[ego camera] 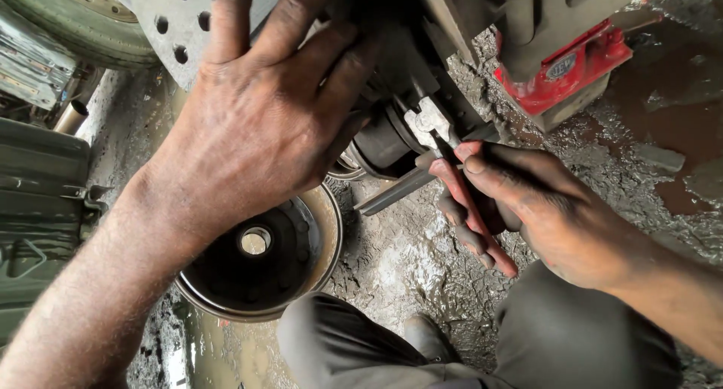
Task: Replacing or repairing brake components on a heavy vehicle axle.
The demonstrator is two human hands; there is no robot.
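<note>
Vehicle repair yard: brake drum [260, 253], red jack [565, 69], oily ground [422, 261].

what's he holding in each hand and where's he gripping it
The right hand holds red-handled pliers by the handles. The left hand grips no tool; it presses on the dark axle hub.

Soft, even daylight, wet ground [422, 261] glinting, edges bent, focus sharp.

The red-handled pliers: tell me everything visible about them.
The pliers have worn red grips and a grey metal head. The right hand grips the handles, fingers wrapped around them. The tool slants up and left, its jaws closed on a small part at the dark, greasy wheel hub. Dirt smears the grips.
</note>
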